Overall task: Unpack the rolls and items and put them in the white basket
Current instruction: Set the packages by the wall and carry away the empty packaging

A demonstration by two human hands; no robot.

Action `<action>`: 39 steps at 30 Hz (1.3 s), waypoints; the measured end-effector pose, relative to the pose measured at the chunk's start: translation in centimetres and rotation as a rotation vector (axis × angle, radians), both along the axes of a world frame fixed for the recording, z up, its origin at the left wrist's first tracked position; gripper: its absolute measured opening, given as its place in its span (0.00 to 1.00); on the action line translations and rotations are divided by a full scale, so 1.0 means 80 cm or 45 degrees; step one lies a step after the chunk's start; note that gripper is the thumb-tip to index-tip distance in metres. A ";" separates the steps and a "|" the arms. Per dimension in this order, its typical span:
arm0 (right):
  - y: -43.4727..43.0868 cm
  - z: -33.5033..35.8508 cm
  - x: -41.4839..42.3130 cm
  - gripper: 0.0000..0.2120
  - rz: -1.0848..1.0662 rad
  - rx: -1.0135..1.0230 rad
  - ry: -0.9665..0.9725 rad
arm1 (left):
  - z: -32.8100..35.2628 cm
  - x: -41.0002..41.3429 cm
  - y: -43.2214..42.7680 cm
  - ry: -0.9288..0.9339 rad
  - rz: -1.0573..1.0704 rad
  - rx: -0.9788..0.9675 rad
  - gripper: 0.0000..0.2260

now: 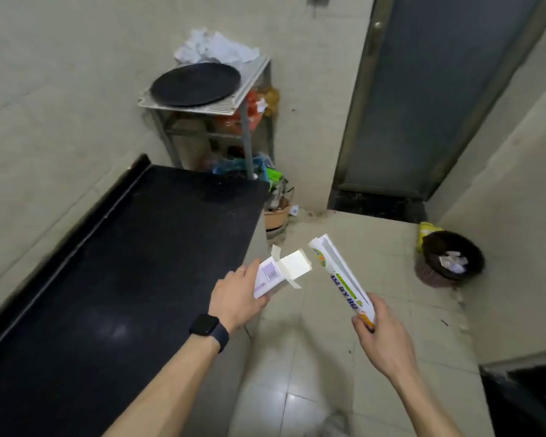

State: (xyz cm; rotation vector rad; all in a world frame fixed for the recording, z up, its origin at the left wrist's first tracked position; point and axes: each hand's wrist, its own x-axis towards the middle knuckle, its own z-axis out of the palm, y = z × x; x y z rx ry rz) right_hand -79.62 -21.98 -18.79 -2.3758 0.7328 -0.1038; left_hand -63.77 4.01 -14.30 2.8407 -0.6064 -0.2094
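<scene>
My left hand (237, 294) grips a white carton (271, 277) with its end flaps open, held just past the counter's right edge. A dark watch sits on that wrist. My right hand (382, 332) holds the lower end of a long white roll (341, 275) with blue and green printing, tilted up and to the left. The roll's top end is close to the carton's open mouth but apart from it. No white basket is in view.
A black counter (123, 263) fills the left side. Behind it stands a metal rack (249, 89) with a round black pan (196, 83) and crumpled paper on top. A dark waste bin (451, 260) sits on the tiled floor at right, near a grey door (432, 99).
</scene>
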 end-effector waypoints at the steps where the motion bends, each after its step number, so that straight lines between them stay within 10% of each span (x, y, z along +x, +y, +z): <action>1: -0.029 0.000 0.000 0.19 -0.051 0.008 -0.007 | 0.006 0.014 -0.039 -0.022 -0.059 0.002 0.30; 23: -0.480 -0.057 0.050 0.26 -0.681 0.162 0.248 | -0.092 0.202 -0.645 0.163 -0.754 0.131 0.37; 31: -0.624 -0.057 0.138 0.19 -0.729 0.120 0.444 | -0.125 0.299 -0.853 0.661 -0.715 0.157 0.23; 39: -0.753 -0.132 0.205 0.35 -0.689 0.434 0.707 | -0.214 0.349 -1.004 1.140 -0.484 0.337 0.31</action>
